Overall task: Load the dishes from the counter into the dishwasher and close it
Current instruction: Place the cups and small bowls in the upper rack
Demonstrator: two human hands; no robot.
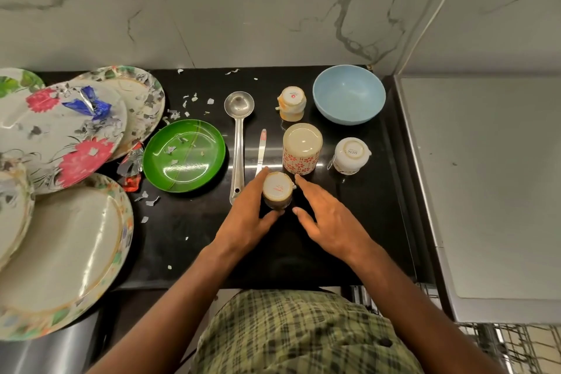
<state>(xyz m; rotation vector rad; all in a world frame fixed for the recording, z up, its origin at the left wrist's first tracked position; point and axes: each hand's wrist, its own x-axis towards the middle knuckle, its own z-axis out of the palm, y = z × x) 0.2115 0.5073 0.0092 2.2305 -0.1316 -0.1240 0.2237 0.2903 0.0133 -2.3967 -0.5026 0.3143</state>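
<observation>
Reaching for the upturned cup (277,190) near the counter's (197,237) front edge.
I see left hand (247,215) curled round it, right hand (326,222) spread beside; next, lift toward the dishwasher rack (516,346).

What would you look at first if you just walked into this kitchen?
Probably the bright green plate in the middle of the black counter, with the flowery plates heaped at its left. Then the left hand gripping an upside-down cup, right hand open beside it.
</observation>
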